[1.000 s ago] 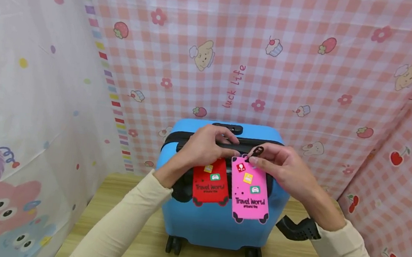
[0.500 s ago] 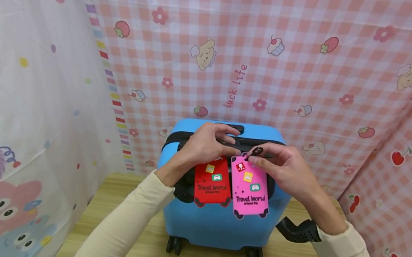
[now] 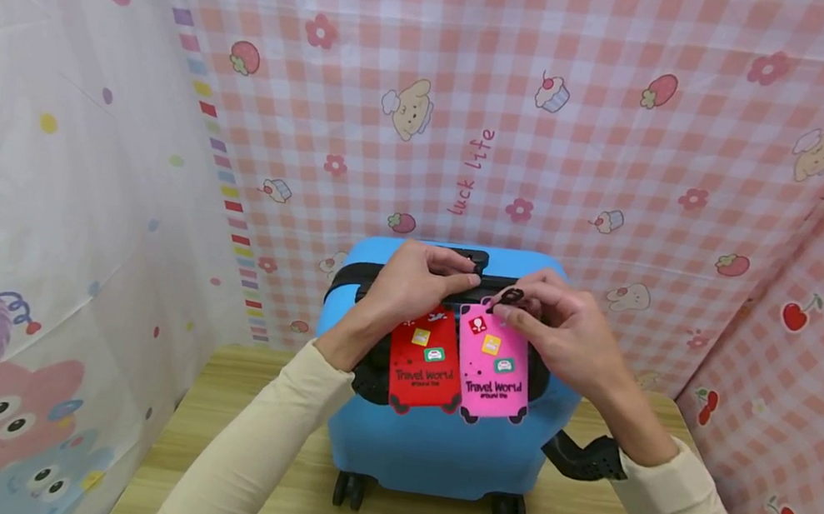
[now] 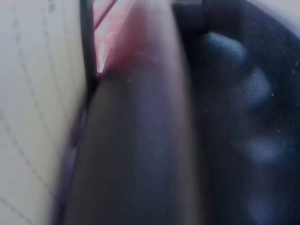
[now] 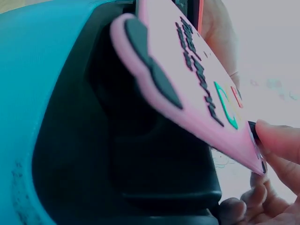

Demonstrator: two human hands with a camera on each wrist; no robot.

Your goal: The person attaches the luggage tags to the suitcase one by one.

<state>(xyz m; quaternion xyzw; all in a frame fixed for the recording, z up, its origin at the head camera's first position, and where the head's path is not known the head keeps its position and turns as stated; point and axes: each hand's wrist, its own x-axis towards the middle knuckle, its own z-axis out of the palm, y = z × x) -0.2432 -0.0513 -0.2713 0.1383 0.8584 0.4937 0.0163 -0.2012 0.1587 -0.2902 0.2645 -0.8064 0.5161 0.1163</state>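
Observation:
A pink luggage tag [image 3: 494,375] printed "Travel World" hangs from my right hand [image 3: 579,333], whose thumb and fingers pinch its black strap [image 3: 513,295] at the top corner. Beside it on the left, a red luggage tag [image 3: 426,372] lies against the front of the blue suitcase [image 3: 436,456]. My left hand [image 3: 409,286] is over the suitcase's black top handle [image 3: 495,287], thumb and fingertips close together; I cannot tell what they hold. In the right wrist view the pink tag [image 5: 187,79] stands edge-on before the black handle recess [image 5: 159,173].
The suitcase stands upright on black wheels [image 3: 348,491] on a wood-grain surface [image 3: 253,408]. A pink checked cloth [image 3: 321,113] hangs close behind, a white cartoon-print cloth [image 3: 49,194] at the left. A black wrist strap [image 3: 583,458] sticks out below my right cuff.
My right hand has brought the pink tag slightly up and left, closer to the red one. My left thumb has lifted from near the pink tag's top toward the handle.

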